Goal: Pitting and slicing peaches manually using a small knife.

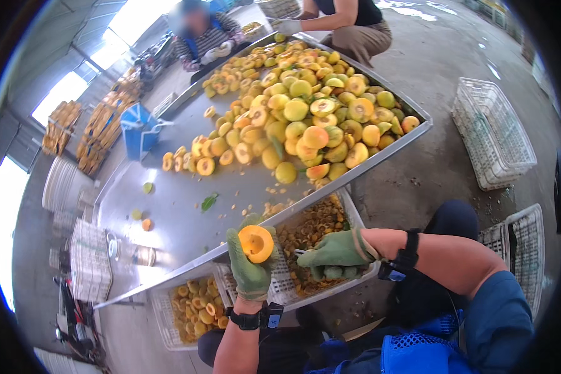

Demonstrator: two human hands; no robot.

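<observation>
My left hand [252, 264], in a green glove, holds a halved yellow-orange stone fruit [256, 244], its cut face with an empty pit hollow turned up. My right hand [334, 255], also gloved in green, is closed around a small metal tool [301, 252]; only its tip shows, so its kind is unclear. That hand is over a white plastic crate [354, 211] of pits and scraps [304, 233]. Beyond both hands, a large heap of whole and halved fruit [297, 110] lies on a metal-topped table [177, 187].
A crate of fruit halves [198, 304] is below the table's near edge. White crates [493, 135] stand on the floor at right. Across the table crouch two people [210, 39] [350, 23] with gloved hands. A blue container [139, 131] and a metal cup [145, 256] are at left.
</observation>
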